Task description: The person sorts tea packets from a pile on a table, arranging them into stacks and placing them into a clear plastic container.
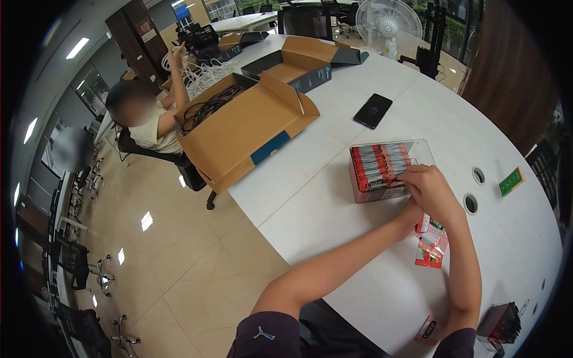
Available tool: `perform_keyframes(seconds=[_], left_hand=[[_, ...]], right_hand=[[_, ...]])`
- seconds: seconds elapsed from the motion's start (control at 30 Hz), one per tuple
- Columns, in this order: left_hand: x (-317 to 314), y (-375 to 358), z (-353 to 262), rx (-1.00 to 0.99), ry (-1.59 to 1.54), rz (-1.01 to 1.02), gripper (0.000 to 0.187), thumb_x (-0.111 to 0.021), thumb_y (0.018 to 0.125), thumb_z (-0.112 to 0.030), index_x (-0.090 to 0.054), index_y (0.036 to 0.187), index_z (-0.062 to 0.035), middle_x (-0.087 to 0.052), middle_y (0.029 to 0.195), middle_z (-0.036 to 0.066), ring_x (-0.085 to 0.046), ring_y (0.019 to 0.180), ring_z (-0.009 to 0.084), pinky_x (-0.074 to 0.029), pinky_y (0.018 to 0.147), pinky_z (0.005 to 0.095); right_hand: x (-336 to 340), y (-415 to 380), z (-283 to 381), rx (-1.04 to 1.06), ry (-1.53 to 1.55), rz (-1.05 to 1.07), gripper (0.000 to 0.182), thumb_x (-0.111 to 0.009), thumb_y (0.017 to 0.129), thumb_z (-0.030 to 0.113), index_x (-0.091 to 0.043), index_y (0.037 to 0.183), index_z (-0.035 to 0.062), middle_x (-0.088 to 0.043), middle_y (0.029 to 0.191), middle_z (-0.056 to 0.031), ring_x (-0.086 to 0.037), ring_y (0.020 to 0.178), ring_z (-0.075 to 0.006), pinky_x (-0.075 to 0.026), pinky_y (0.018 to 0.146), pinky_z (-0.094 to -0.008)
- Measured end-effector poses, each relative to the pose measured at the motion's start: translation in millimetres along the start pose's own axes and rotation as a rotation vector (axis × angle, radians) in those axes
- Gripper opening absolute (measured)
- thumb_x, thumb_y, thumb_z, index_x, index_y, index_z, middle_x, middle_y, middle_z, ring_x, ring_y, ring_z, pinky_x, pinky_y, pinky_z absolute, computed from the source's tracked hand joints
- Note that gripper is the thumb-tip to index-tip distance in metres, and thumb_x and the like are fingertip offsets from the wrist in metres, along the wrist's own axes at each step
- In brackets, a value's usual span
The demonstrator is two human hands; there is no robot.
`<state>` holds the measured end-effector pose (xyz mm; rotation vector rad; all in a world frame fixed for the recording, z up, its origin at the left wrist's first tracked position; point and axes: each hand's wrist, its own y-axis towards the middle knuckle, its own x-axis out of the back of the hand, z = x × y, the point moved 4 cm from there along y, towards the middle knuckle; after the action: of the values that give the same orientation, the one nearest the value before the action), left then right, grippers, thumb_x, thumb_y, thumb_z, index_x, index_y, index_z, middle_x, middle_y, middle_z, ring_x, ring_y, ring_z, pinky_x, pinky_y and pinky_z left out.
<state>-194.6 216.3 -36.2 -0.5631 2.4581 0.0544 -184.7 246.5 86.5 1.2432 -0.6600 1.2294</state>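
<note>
A clear plastic box on the white table holds rows of red-and-silver sachets, with free space at its right side. My right hand reaches over the box's near right corner, its fingers pinched at a sachet by the end of the row. Beneath that wrist is my left hand, close to the box's near side; its fingers are mostly hidden. Just right of it lie several loose red sachets, overlapping on the table and partly covered by my right arm.
Beyond the box lies a black phone. Open cardboard boxes with black cables stand at left, white cables behind them. A green-and-orange packet lies right, past two round table holes. Near my right elbow are a red card and a dark-filled container. A person sits left.
</note>
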Motion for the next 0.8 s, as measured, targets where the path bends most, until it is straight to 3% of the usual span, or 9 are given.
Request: perform_keyframes(seconds=[0.17,0.33,0.8], left_hand=[[6.1,3.8,8.0,0.041,0.02,0.001,0.059,-0.056,0.098,-0.051,-0.035,0.141,-0.0175,-0.052,0.132,0.0,-0.055,0.122,0.01,-0.05,0.093,0.0339],[5.1,3.1,6.2,0.071,-0.004,-0.015,0.053,-0.054,0.099,-0.049,-0.039,0.138,-0.0163,-0.055,0.129,0.0,-0.057,0.119,0.0096,-0.05,0.091,0.0332],[11.0,4.8,9.0,0.107,-0.016,-0.057,0.045,-0.057,0.099,-0.046,-0.045,0.132,-0.0172,-0.059,0.121,-0.002,-0.06,0.11,0.0077,-0.052,0.086,0.0323]], right_hand=[[-6.1,-0.9,-1.9,-0.034,0.028,0.025,0.017,-0.063,0.084,-0.001,-0.075,0.096,-0.0001,-0.073,0.093,-0.0167,-0.069,0.085,-0.0358,-0.055,0.081,-0.0407],[-12.8,-2.5,-9.8,-0.075,0.067,-0.03,0.017,-0.062,0.085,0.002,-0.076,0.093,0.0043,-0.073,0.087,-0.0151,-0.068,0.08,-0.0332,-0.051,0.079,-0.0406],[-14.0,-1.4,-10.5,-0.091,0.055,-0.022,0.018,-0.063,0.082,-0.001,-0.077,0.093,0.0027,-0.073,0.087,-0.0175,-0.069,0.079,-0.0353,-0.055,0.077,-0.0403]])
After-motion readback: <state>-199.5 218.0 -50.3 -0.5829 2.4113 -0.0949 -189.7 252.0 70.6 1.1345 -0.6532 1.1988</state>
